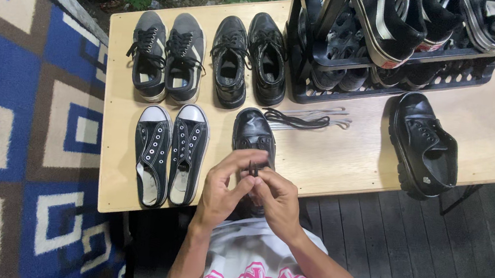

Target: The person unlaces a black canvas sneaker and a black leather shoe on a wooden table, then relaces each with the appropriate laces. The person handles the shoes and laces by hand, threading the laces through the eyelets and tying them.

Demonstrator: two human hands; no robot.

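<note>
A black leather shoe [253,132] lies toe-away at the near edge of a light wooden table [342,160]. Both hands meet over its heel end. My left hand [224,188] and my right hand [278,199] pinch the tip of a black shoelace [252,168] between their fingertips. A loose bundle of black and grey laces [307,118] lies just right of the shoe's toe. The rear half of the shoe is hidden under my hands.
A pair of laceless black canvas sneakers [170,153] sits to the left. Grey sneakers [168,56] and black dress shoes [249,57] stand behind. A single chunky black shoe [423,147] lies at the right. A black shoe rack [390,44] fills the back. Blue patterned rug [25,117] on the left.
</note>
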